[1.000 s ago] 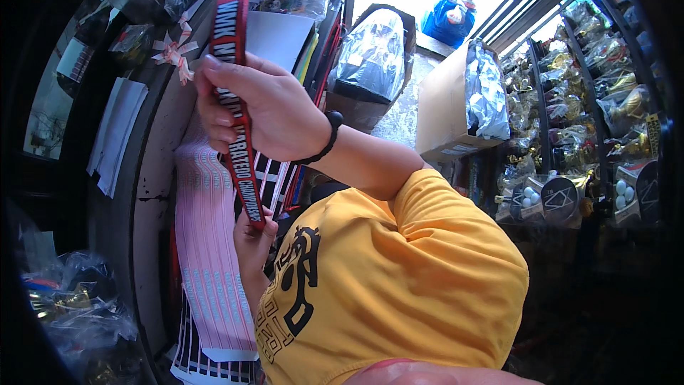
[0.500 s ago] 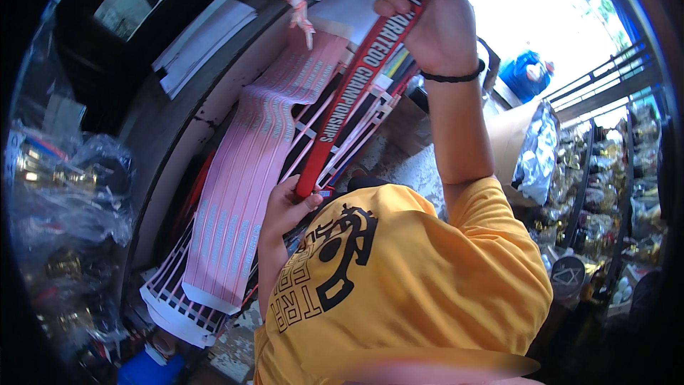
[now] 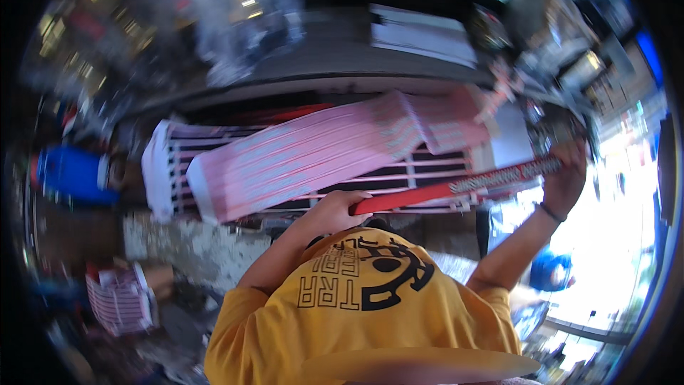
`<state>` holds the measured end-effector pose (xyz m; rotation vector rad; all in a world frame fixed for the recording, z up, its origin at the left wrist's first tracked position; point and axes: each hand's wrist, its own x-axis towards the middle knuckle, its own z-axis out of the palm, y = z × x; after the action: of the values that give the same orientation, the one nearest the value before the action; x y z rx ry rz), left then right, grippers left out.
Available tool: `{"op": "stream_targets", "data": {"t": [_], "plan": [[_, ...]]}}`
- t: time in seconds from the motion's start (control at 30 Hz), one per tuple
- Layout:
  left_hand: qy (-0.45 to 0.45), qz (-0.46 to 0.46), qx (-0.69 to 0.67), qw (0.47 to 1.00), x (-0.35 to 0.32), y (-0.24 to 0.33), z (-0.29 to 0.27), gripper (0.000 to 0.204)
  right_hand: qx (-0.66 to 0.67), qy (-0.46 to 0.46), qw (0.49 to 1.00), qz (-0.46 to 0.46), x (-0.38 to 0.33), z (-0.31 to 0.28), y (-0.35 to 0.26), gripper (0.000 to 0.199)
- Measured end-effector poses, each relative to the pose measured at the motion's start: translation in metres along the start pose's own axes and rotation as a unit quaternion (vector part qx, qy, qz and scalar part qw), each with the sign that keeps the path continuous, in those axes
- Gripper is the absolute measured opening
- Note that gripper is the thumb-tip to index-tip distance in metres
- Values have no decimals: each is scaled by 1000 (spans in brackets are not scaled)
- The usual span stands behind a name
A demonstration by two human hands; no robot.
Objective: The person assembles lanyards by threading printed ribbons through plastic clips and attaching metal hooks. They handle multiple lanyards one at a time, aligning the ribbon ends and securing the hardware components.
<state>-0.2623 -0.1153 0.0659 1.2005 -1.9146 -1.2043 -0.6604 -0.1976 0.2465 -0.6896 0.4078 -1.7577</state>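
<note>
A long red scarf with white lettering is stretched almost level between my two hands. My left hand grips its near end just above my yellow shirt. My right hand, with a black band on the wrist, holds the far end at the right. Behind the scarf, pink striped scarves lie spread over a white and dark striped cloth on a stall display. The whole view is blurred.
A grey counter runs along the top with white flat packs on it. A blue container stands at the left, and a folded red-striped cloth lies at the lower left. Bright daylight and a blue object are at the right.
The view has swung round, so the display now lies across the picture. The red scarf went from upright to nearly level, still held at both ends.
</note>
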Motion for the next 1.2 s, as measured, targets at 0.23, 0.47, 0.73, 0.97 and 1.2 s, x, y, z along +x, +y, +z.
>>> {"op": "stream_targets", "data": {"t": [0.23,0.47,0.73,0.97,1.2], "plan": [[150,-62,41,986,-71,3,-55,39,169,-63,974,136,48,1,32,16],[255,-51,224,939,-105,9,-73,32,204,-102,954,193,69,20,84,10],[302,-51,226,925,-113,6,-73,38,199,-101,955,197,75,30,99,11],[246,-97,124,957,-113,19,-79,51,204,-95,953,204,81,28,97,11],[338,41,331,880,-110,28,-73,46,200,-85,959,183,88,11,90,12]]}}
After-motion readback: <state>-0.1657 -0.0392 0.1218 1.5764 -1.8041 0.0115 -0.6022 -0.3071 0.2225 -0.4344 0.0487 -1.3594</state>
